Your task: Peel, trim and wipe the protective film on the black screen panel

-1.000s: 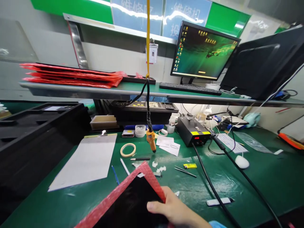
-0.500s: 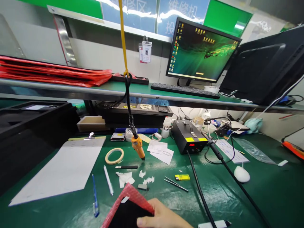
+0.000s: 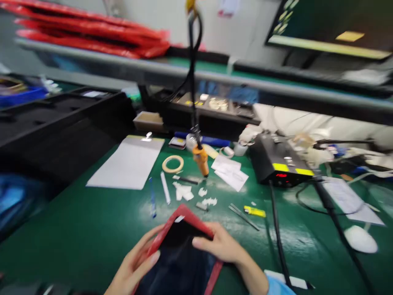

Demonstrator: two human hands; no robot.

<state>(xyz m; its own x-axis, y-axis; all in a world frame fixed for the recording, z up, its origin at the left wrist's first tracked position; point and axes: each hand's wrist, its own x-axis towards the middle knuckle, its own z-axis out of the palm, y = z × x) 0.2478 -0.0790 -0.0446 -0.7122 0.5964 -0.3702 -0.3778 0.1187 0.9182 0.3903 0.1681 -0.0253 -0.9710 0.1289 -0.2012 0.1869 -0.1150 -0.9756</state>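
Note:
Both hands hold a black flat panel [image 3: 181, 258] edged with red bubble wrap [image 3: 193, 217], low in the middle of the head view. My left hand [image 3: 136, 256] grips its left edge, thumb on the front face. On the upper right edge, my right hand [image 3: 219, 246] is closed with its thumb over the black face. A small white label [image 3: 179, 219] sits near the panel's top corner; its lower end is cut off by the frame. Just beyond lie a small grey block [image 3: 202, 206], torn white paper [image 3: 183, 191] and tweezers [image 3: 244, 217].
An orange electric screwdriver [image 3: 201, 160] hangs over the green bench. Around it are a tape roll [image 3: 172, 164], a clipboard [image 3: 125, 164], pens, a yellow lighter [image 3: 254, 211] and a black control box [image 3: 276, 157] with thick cables. Red bubble-wrap bags [image 3: 92, 35] lie on the shelf above.
My left hand has come into view and taken hold of the panel's left edge. The view has tilted down and turned left, showing more of the panel.

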